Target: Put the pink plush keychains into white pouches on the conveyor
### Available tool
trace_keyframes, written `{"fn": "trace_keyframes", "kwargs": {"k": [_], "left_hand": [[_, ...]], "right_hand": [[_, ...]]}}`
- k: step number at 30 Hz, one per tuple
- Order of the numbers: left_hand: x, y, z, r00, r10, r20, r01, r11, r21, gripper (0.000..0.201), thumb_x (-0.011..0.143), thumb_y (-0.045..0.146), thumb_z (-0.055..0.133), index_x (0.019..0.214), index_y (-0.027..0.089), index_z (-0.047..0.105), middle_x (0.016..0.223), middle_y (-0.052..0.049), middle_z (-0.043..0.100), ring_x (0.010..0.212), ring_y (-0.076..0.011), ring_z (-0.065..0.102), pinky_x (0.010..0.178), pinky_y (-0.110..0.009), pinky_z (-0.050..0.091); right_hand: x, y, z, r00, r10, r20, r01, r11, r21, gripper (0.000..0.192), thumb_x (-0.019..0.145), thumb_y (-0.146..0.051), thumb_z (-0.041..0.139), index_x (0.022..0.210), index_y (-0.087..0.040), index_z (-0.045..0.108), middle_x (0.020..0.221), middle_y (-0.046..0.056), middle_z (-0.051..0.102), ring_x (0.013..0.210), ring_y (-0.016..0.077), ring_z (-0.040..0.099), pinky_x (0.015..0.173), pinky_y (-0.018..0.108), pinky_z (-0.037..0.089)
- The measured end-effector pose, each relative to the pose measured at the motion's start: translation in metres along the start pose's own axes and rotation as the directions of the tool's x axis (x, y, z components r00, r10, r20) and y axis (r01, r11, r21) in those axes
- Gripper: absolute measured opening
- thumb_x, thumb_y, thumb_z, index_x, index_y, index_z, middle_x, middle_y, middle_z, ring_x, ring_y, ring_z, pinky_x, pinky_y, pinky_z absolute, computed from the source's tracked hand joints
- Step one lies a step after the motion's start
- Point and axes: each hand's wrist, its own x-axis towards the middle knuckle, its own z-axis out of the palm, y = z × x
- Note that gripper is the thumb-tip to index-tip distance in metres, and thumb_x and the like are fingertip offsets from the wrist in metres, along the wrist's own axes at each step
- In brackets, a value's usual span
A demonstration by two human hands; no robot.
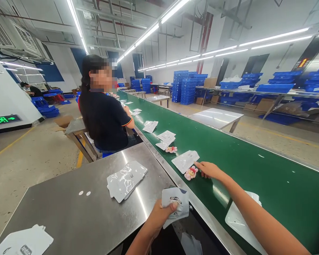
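Two bare hands are at work beside the green conveyor belt (pixel 255 166). On the near side of the belt, the left hand (pixel 159 214) has its grip closed on a silver pouch (pixel 175 206), thumb pressed across the printed front, held above the belt's metal edge. On the belt itself, the right hand (pixel 208 170) lies stretched out, its fingers extended and holding nothing, fingertips just beside a small pink flower toy (pixel 190 173). A flat white pouch (pixel 185 160) lies on the belt touching that toy on its far side. Farther up the belt lies a second pink toy (pixel 171 149) next to more white pouches (pixel 166 139). Off the belt, on the steel bench (pixel 69 212) to its left, sits a stack of clear-and-silver pouches (pixel 126 180), and another white pouch (pixel 23 242) lies at the bench's near corner. Beyond the bench, a person in a black shirt (pixel 103 117) sits against the same side of the belt.
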Motion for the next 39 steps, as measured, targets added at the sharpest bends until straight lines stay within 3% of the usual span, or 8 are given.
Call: {"fn": "trace_keyframes", "kwargs": {"k": [3, 12, 19, 23, 26, 32, 36, 39], "left_hand": [[0.005, -0.004, -0.002, 0.998, 0.058, -0.014, -0.057, 0.998, 0.024, 0.044, 0.059, 0.047, 0.076, 0.081, 0.009, 0.066, 0.07, -0.005, 0.063, 0.067, -0.0154, 0.055, 0.065, -0.024, 0.041], [0.01, -0.009, 0.015, 0.993, 0.121, -0.014, -0.11, 0.94, 0.324, 0.033, 0.066, 0.029, 0.071, 0.094, 0.014, 0.063, 0.079, -0.001, 0.061, 0.072, -0.0143, 0.05, 0.065, -0.022, 0.038], [0.004, -0.013, 0.025, 0.993, 0.114, -0.021, -0.091, 0.881, 0.464, 0.019, 0.065, 0.026, 0.069, 0.08, 0.014, 0.064, 0.071, 0.002, 0.056, 0.067, -0.0131, 0.046, 0.063, -0.022, 0.037], [0.004, -0.007, 0.034, 0.992, 0.089, 0.087, -0.113, 0.936, 0.334, 0.031, 0.063, 0.03, 0.072, 0.087, 0.013, 0.062, 0.074, 0.001, 0.055, 0.068, -0.0124, 0.046, 0.063, -0.022, 0.037], [0.005, 0.001, 0.045, 0.982, 0.076, 0.171, -0.12, 0.956, 0.268, 0.036, 0.065, 0.038, 0.071, 0.088, 0.012, 0.06, 0.074, 0.0, 0.053, 0.067, -0.0116, 0.046, 0.061, -0.021, 0.036], [0.011, 0.019, 0.069, 0.959, 0.014, 0.282, -0.182, 0.793, 0.581, 0.036, 0.061, 0.037, 0.074, 0.089, 0.015, 0.065, 0.08, 0.0, 0.063, 0.073, -0.016, 0.054, 0.063, -0.023, 0.04], [0.055, 0.066, 0.054, 0.779, -0.073, 0.622, -0.412, 0.688, 0.597, 0.054, 0.072, 0.042, 0.065, 0.121, 0.023, 0.055, 0.118, -0.003, 0.061, 0.104, -0.0225, 0.056, 0.084, -0.028, 0.044], [0.127, 0.102, 0.019, 0.936, 0.146, 0.319, -0.351, 0.353, 0.867, 0.046, 0.085, 0.046, 0.042, 0.126, 0.027, 0.049, 0.131, -0.001, 0.052, 0.116, -0.02, 0.05, 0.094, -0.028, 0.04]], "right_hand": [[-0.003, 0.004, 0.004, 0.995, -0.071, 0.063, 0.068, 0.996, 0.059, 0.032, 0.085, -0.041, 0.043, 0.067, -0.018, 0.054, 0.061, 0.003, 0.063, 0.053, 0.0132, 0.057, 0.052, 0.023, 0.044], [-0.109, -0.044, -0.02, 0.891, -0.389, -0.235, 0.448, 0.839, 0.309, 0.031, 0.087, -0.047, 0.044, 0.082, -0.021, 0.059, 0.07, -0.001, 0.06, 0.059, 0.011, 0.051, 0.057, 0.022, 0.041], [-0.137, -0.046, -0.01, 0.851, -0.485, -0.201, 0.482, 0.874, -0.067, 0.019, 0.091, -0.035, 0.044, 0.081, -0.022, 0.053, 0.07, -0.002, 0.061, 0.06, 0.0114, 0.053, 0.055, 0.023, 0.038], [-0.142, -0.041, -0.005, 0.714, -0.676, -0.184, 0.648, 0.737, -0.195, 0.022, 0.093, -0.029, 0.041, 0.081, -0.021, 0.057, 0.077, 0.002, 0.064, 0.072, 0.0143, 0.057, 0.065, 0.026, 0.043], [-0.15, -0.039, -0.001, 0.633, -0.767, -0.102, 0.741, 0.639, -0.207, 0.023, 0.091, -0.034, 0.044, 0.087, -0.022, 0.063, 0.118, 0.006, 0.058, 0.111, 0.0222, 0.049, 0.092, 0.036, 0.04], [-0.169, -0.021, -0.009, 0.76, -0.645, 0.085, 0.649, 0.744, -0.16, 0.035, 0.081, -0.052, 0.053, 0.093, -0.024, 0.068, 0.141, 0.005, 0.036, 0.129, 0.0302, 0.031, 0.104, 0.046, 0.031], [-0.163, 0.027, -0.032, 0.902, -0.421, -0.096, 0.42, 0.907, -0.038, 0.036, 0.091, -0.041, 0.037, 0.086, -0.022, 0.068, 0.105, 0.005, 0.064, 0.098, 0.0207, 0.059, 0.085, 0.03, 0.048], [-0.154, 0.083, -0.046, 0.919, -0.128, -0.374, 0.131, 0.991, -0.016, 0.039, 0.083, -0.053, 0.047, 0.069, -0.02, 0.063, 0.062, 0.001, 0.061, 0.056, 0.0161, 0.058, 0.051, 0.024, 0.048]]}}
